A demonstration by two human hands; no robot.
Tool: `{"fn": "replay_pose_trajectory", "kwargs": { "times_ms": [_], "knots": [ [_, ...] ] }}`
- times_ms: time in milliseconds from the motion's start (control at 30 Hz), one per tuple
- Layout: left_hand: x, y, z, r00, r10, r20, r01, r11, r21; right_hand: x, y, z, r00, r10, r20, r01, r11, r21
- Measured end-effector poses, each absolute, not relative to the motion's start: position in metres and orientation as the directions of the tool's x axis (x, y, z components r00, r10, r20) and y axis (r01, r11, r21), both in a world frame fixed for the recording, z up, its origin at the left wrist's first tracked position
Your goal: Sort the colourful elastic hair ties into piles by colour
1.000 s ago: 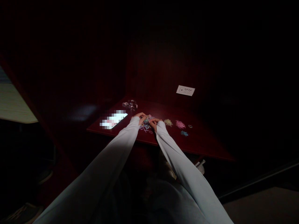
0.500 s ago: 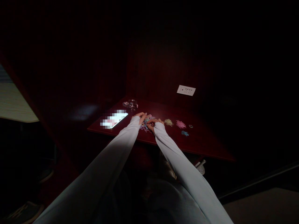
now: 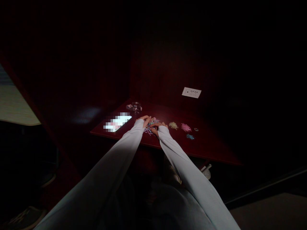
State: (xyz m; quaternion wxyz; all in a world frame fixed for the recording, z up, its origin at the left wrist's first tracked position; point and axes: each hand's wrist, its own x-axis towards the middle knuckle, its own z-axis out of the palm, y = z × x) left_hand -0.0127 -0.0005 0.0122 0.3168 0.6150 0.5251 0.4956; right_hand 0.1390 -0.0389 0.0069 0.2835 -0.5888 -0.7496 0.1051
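A loose pile of mixed-colour bands (image 3: 150, 131) lies near the front edge of the dark red table. My left hand (image 3: 145, 119) rests at the pile's left side, fingers bent over it. At the right side of the pile is my right hand (image 3: 157, 127), its fingers curled in among the bands. Whether either hand pinches a band is too small to tell. Further right lie a yellow heap (image 3: 173, 125), a pink heap (image 3: 186, 127), a small blue heap (image 3: 190, 136) and a single pale ring (image 3: 196, 129).
A lit phone (image 3: 118, 123) lies left of my hands on the table (image 3: 206, 147). Behind it stands a clear container (image 3: 136, 106) with small pinkish things beside it. A white socket plate (image 3: 191, 92) is on the back panel. Shoes show at the lower left.
My right hand's fingers have shifted very slightly over the pile. The heaps on the right look the same.
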Motion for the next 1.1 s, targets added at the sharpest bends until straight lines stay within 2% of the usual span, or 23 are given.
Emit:
{"fn": "replay_pose_trajectory", "kwargs": {
  "times_ms": [300,633,933,1100],
  "knots": [
    [-0.013,-0.002,0.013,-0.035,0.958,0.285,0.334,-0.258,0.907,0.139,-0.036,0.003,-0.109,0.932,0.346,0.806,0.287,-0.518],
    [-0.013,-0.003,0.01,-0.054,0.952,0.3,0.321,-0.268,0.908,0.147,-0.025,-0.001,-0.037,0.922,0.386,0.712,0.296,-0.637],
    [-0.013,-0.006,0.014,0.015,0.951,0.309,0.329,-0.296,0.897,0.148,-0.022,-0.003,0.018,0.897,0.441,0.699,0.304,-0.647],
    [-0.013,-0.001,0.008,0.03,0.94,0.339,0.453,-0.315,0.834,0.149,-0.022,-0.003,0.046,0.897,0.439,0.706,0.282,-0.65]
  ]
}}
